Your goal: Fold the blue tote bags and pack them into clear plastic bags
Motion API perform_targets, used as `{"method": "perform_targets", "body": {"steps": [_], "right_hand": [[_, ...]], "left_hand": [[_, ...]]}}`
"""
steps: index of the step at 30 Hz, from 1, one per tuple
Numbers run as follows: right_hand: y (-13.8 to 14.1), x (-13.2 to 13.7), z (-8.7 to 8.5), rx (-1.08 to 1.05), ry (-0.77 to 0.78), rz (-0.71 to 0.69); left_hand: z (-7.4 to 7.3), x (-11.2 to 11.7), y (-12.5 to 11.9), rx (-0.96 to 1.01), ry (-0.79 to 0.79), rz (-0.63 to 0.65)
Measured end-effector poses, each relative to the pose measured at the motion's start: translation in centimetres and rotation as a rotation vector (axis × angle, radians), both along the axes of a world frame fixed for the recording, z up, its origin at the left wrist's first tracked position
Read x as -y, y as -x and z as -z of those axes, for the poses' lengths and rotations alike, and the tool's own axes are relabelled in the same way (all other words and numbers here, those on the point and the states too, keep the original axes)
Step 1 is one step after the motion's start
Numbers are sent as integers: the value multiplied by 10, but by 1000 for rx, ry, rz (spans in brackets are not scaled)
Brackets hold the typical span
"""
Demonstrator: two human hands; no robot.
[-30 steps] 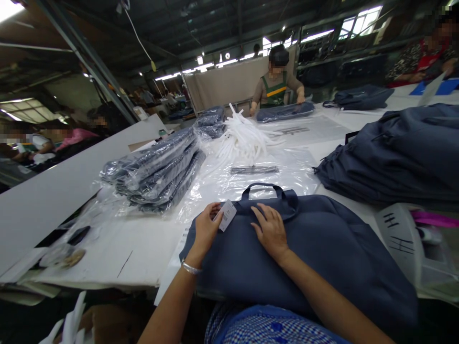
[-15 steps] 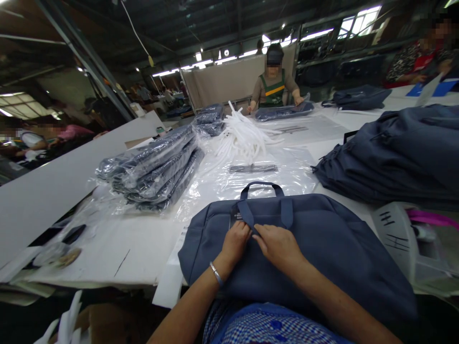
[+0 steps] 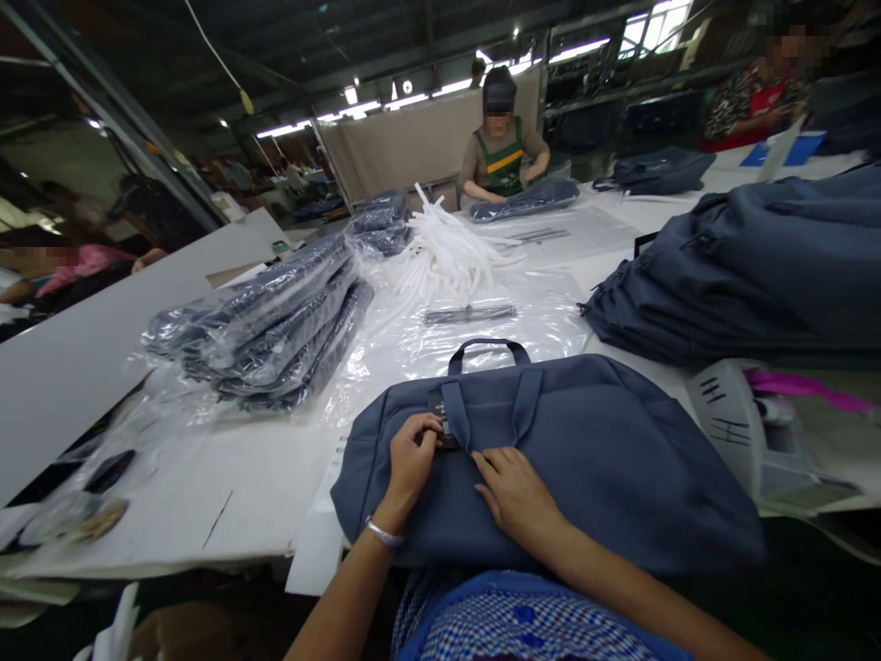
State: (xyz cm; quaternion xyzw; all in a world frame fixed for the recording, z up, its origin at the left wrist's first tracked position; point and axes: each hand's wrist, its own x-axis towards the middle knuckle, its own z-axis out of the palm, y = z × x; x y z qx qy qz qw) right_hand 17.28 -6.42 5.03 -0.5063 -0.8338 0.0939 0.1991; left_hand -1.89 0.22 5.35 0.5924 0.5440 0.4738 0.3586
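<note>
A dark blue travel bag lies on the table in front of me, its two strap handles at the upper side. A black hang tag with small pale print rests against the bag beside the left end of the near handle. My left hand, with a silver bracelet at the wrist, is closed in a pinch at the tag's lower edge. Lying on the bag, my right hand has its fingers stretched out, the fingertips by the lower bend of the near handle.
Plastic-wrapped blue bags are stacked at left. White strips and clear plastic sheets lie beyond my bag. More blue bags are heaped at right, above a translucent bin. A co-worker handles a wrapped bag across the table.
My hands have moved apart: the left went leftward from the handle to the tag, and the right opened and settled on the bag. The near handle now hangs lower. The view has shifted.
</note>
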Motion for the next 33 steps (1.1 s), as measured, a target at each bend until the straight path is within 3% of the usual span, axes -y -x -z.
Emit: {"method": "perform_targets", "body": {"steps": [3, 6, 8, 11, 13, 15, 18, 20, 22, 25, 31, 33], "right_hand": [[1, -2, 5, 18, -20, -29], [4, -4, 12, 4, -20, -64], [2, 0, 12, -58, -17, -75], [-16, 22, 3, -276, 36, -96], [-37, 48, -3, -454, 192, -99], [-60, 78, -1, -603, 466, -24], [-87, 112, 22, -794, 962, 256], [-93, 121, 42, -1026, 1194, 457], [-89, 121, 55, -1341, 1303, 538], [-77, 114, 57, -1705, 1391, 508], [-67, 105, 60, -1837, 1511, 790], [-67, 104, 66, -1819, 1549, 798]], "left_hand": [[-13, 10, -10, -127, -143, 0], [-21, 23, -28, -279, -204, 270], [-18, 31, -40, -334, -166, 444], [-3, 38, -47, -452, -96, 530], [10, 40, -45, -551, -94, 537], [20, 40, -40, -638, -128, 534], [28, 40, -38, -745, -207, 495], [30, 40, -39, -798, -255, 483], [30, 40, -40, -836, -283, 488], [30, 39, -42, -866, -298, 496], [30, 38, -43, -873, -281, 502], [31, 38, -44, -861, -266, 506]]}}
